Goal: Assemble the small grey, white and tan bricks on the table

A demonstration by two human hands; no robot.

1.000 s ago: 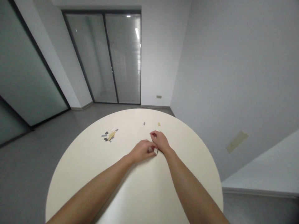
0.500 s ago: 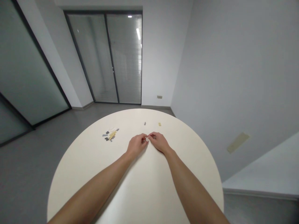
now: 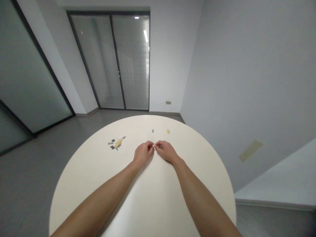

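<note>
A tiny white piece [image 3: 153,147] is held between my two hands, just over the middle of the table; its exact kind is too small to make out. My left hand [image 3: 143,152] pinches it from the left with thumb and fingertips. From the right, my right hand [image 3: 168,152] closes thumb and forefinger on its other side. Beyond the hands lie a small grey piece [image 3: 153,131] and a small yellow piece [image 3: 168,131], flat and apart from each other.
Left of my hands sits a loose heap of small flat pieces [image 3: 117,143] in yellow, white, grey and black. The round cream table [image 3: 145,210] has its far edge near a white wall and a glass door [image 3: 130,65].
My hands have drawn closer together, and the right one has shifted slightly left. The white piece shows less between the fingertips. The heap and the two single pieces stay put.
</note>
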